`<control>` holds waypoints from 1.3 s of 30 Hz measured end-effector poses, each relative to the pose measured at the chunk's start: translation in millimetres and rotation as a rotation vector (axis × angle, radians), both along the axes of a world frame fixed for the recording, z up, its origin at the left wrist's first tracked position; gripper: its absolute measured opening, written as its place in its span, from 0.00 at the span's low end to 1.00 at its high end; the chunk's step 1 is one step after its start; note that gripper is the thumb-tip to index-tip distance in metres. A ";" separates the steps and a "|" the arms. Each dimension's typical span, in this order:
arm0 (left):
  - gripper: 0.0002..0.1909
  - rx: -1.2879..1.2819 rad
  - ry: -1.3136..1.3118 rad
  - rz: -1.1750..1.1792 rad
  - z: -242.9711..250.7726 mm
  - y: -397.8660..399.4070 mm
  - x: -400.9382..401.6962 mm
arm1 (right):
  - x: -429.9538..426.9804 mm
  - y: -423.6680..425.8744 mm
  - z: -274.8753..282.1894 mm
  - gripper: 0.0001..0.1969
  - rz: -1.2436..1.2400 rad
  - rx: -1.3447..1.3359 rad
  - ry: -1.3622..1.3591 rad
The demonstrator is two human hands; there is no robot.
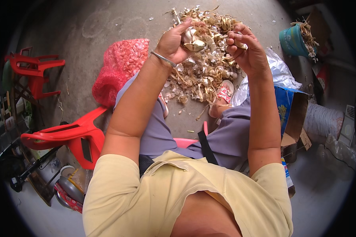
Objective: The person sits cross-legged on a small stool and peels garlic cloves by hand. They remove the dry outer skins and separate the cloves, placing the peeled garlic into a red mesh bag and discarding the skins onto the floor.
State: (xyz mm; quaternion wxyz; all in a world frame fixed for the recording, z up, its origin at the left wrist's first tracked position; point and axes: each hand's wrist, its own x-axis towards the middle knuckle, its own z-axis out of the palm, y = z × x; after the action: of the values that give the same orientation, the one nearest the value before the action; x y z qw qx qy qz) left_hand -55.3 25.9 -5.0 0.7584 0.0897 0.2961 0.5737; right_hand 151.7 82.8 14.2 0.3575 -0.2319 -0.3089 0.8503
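My left hand [173, 41] holds a partly broken-up garlic bulb [190, 36] in its palm, thumb uppermost. White cloves stick up from it, and one pale, yellowish-green piece faces me. To its right, at about the same height, my right hand [250, 49] has its fingertips pinched on a small pale garlic piece [242, 45]; whether that is skin, stalk or clove is unclear. Under both hands a heap of garlic bulbs, dry stalks and loose skins [201, 80] covers the floor, lying between and beyond my sandalled feet.
A red mesh sack [121, 65] of garlic stands left of my legs. Red plastic chairs [68, 133] are farther left. On the right are a white plastic sheet [280, 69], a blue cardboard box [287, 103], a large wound roll [322, 120] and a teal bucket [295, 41] of dry stalks.
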 end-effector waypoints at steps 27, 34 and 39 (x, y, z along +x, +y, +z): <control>0.20 0.184 0.439 0.044 2.7 -4.8 11.0 | -42.9 -35.3 -1.4 0.11 -0.166 0.720 -0.673; 0.18 0.188 0.451 -0.007 -4.1 -4.6 9.0 | -38.6 -32.5 2.8 0.14 -0.097 0.926 -0.906; 0.17 0.232 0.479 0.079 -5.4 -3.7 18.2 | -40.4 -29.6 -8.4 0.14 -0.128 0.551 -0.619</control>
State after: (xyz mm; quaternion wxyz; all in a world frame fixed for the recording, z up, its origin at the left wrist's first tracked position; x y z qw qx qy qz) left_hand -37.1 22.2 -10.4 0.6285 0.2977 0.4025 0.5953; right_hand 111.3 53.2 5.8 0.3486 -0.3910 -0.6026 0.6021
